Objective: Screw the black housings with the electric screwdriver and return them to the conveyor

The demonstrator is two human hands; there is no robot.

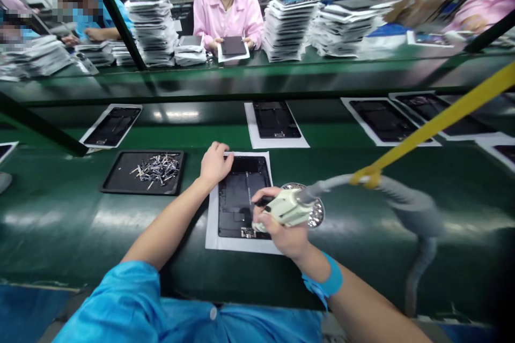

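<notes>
A black tablet back shell (237, 193) lies on a white sheet (212, 225) on the green belt in front of me. My left hand (214, 163) rests on the shell's top left corner with its fingers curled down on the edge. My right hand (281, 225) is wrapped round a pale electric screwdriver (287, 208), its tip pointing down at the shell's lower right part. A grey hose (402, 193) runs from the tool to the right, hung from a yellow strap (438, 120). A blue wrist strap (328, 281) sits on my right wrist.
A black tray (120, 174) with several loose screws lies left of the shell. A shiny round dish (317, 214) sits behind the tool. More shells on white sheets (277, 123) lie further along the belt. Across it, a person in pink (227, 10) works between tall stacks (155, 27).
</notes>
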